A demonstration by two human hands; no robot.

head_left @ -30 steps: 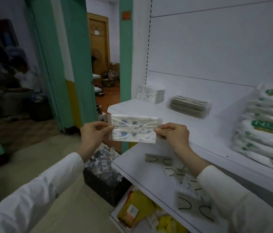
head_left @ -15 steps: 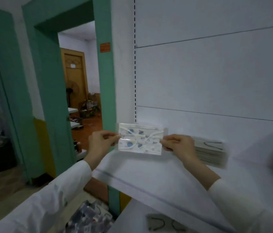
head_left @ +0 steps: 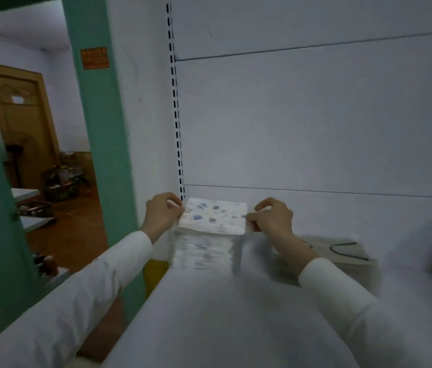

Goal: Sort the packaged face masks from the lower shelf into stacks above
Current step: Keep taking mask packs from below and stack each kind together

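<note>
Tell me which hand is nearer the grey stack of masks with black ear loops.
Right. The right hand sits just left of the grey stack, forearm crossing it; the left hand is farther left, across the patterned mask.

The patterned mask packet point(head_left: 212, 215), a moment ago held up in the air at centre frame, now lies on top of the white stack point(head_left: 204, 251) at the back left of the upper shelf point(head_left: 236, 314). The left hand point(head_left: 163, 211) and right hand point(head_left: 272, 217) have reached forward with it, each pinching one end.
</note>
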